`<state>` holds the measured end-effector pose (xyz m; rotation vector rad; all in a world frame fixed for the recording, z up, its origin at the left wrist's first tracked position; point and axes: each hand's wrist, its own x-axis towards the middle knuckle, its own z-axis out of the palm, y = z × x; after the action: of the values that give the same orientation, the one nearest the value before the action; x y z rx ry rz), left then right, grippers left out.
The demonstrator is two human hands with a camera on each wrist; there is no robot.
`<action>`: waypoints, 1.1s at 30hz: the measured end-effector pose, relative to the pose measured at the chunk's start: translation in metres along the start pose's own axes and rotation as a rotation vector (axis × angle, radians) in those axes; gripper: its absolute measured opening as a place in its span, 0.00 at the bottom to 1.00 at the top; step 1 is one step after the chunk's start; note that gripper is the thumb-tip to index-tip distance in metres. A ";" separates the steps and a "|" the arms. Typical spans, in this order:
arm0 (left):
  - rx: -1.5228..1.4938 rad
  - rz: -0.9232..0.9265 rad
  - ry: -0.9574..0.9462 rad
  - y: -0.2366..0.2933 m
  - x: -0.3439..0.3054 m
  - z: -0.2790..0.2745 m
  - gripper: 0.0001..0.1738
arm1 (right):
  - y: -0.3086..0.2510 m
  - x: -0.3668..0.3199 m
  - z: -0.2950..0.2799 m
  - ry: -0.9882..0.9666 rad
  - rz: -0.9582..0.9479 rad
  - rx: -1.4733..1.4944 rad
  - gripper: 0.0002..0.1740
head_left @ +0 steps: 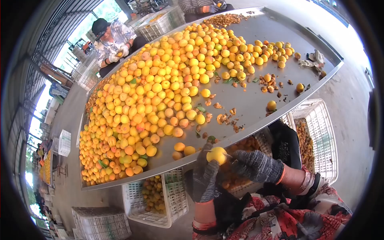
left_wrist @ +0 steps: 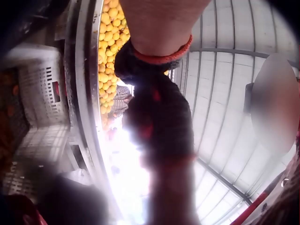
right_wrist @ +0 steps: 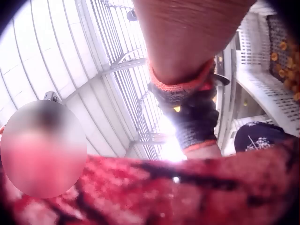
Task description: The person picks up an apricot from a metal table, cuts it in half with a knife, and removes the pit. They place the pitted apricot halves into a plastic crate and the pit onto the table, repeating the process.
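In the head view my gloved left hand (head_left: 208,161) grips one yellow apricot (head_left: 216,155) just off the near edge of the steel table (head_left: 280,28). My gloved right hand (head_left: 249,164) is curled beside the fruit and holds what looks like a small knife (head_left: 227,156) against it. A big pile of apricots (head_left: 160,88) covers the table's left half. The left wrist view shows the dark glove (left_wrist: 154,117) backlit, with the pile (left_wrist: 110,28) beyond. The right wrist view shows only the back of the right glove (right_wrist: 190,110).
White crates stand under the table edge: one with apricots (head_left: 160,200), one with cut fruit (head_left: 318,132), an empty stack (head_left: 102,222). Pits and leaves (head_left: 228,116) litter the table's bare part. Two other people (head_left: 114,42) work at the far side.
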<state>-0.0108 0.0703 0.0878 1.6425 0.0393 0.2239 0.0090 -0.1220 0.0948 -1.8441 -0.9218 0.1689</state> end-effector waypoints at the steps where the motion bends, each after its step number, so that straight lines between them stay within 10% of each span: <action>1: 0.083 0.057 -0.056 -0.001 -0.001 -0.004 0.21 | 0.003 0.001 -0.002 -0.047 -0.072 -0.044 0.20; 4: 0.003 -0.047 -0.050 0.007 -0.004 -0.003 0.22 | 0.005 0.004 -0.006 -0.096 -0.437 -0.698 0.22; 8: 0.252 0.011 0.162 0.035 -0.011 0.038 0.23 | -0.013 0.011 0.025 0.148 -0.427 -0.723 0.19; 10: -0.146 0.024 0.314 0.021 -0.012 0.047 0.25 | -0.023 0.008 0.030 0.164 0.286 0.015 0.20; 11: -0.145 0.020 0.312 0.021 -0.014 0.043 0.25 | -0.018 0.007 0.031 0.164 0.290 0.017 0.20; 13: 0.084 -0.105 0.098 0.031 -0.012 0.027 0.24 | 0.002 0.006 0.027 0.255 -0.333 -0.485 0.22; 16: 0.214 -0.051 -0.076 0.012 -0.005 0.001 0.23 | 0.002 -0.005 0.011 -0.028 0.055 -0.154 0.24; 23: 0.257 -0.046 0.358 0.027 -0.009 0.035 0.23 | 0.001 0.008 0.035 0.137 -0.317 -0.476 0.23; 25: 0.248 0.021 0.359 0.012 -0.010 0.032 0.23 | -0.007 0.003 0.041 0.220 0.090 -0.025 0.21; 28: 0.410 0.079 0.263 0.011 -0.012 0.024 0.24 | -0.024 0.006 0.025 0.082 0.232 -0.125 0.20; 32: 0.269 -0.104 0.226 0.020 -0.013 0.023 0.17 | -0.031 0.015 0.015 -0.061 0.303 -0.174 0.17; 33: 0.599 0.169 0.165 0.006 -0.016 0.017 0.15 | -0.014 0.012 0.018 -0.046 0.135 -0.069 0.19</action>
<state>-0.0238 0.0501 0.0908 2.2218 0.1008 0.5138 0.0018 -0.0983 0.1014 -1.9750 -0.8439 0.2674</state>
